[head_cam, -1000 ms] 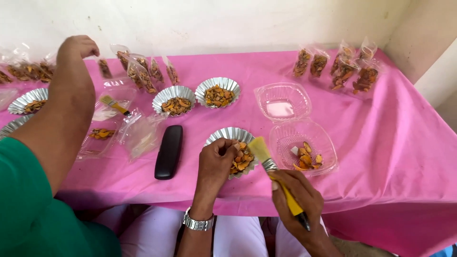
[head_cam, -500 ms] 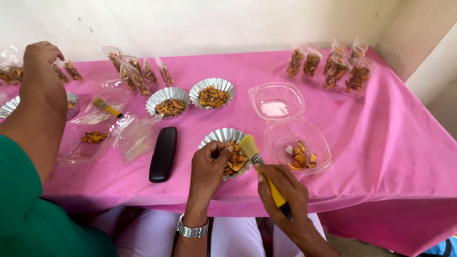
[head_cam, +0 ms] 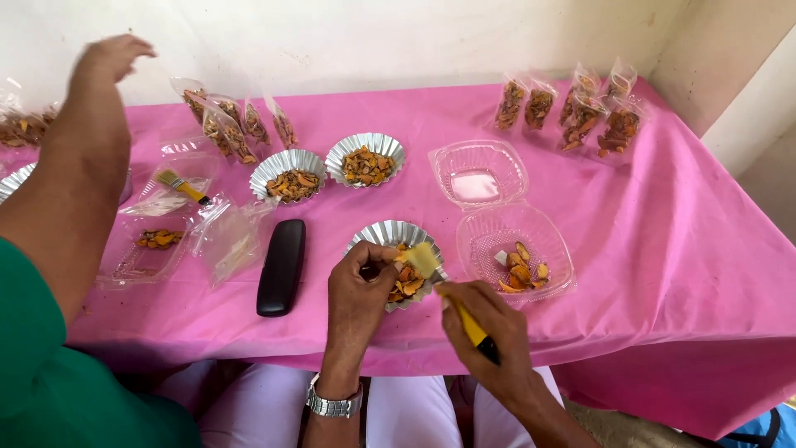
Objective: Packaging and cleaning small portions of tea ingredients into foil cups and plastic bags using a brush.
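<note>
The left hand (head_cam: 358,286) pinches an orange dried slice over the fluted foil cup (head_cam: 400,263) near the counter's front edge. The right hand (head_cam: 489,332), fingers clamped on the yellow-handled pastry brush (head_cam: 452,294), should stroke lightly, with the slice held steady. The brush's long axis slants, bristles toward the far-left corner.

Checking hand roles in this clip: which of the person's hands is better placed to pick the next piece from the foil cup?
Probably the left hand: its fingers are already in the foil cup, while the right hand grips the brush.

A yellow-handled brush (head_cam: 448,290) tilts over orange slices in a fluted foil cup (head_cam: 390,236).
</note>
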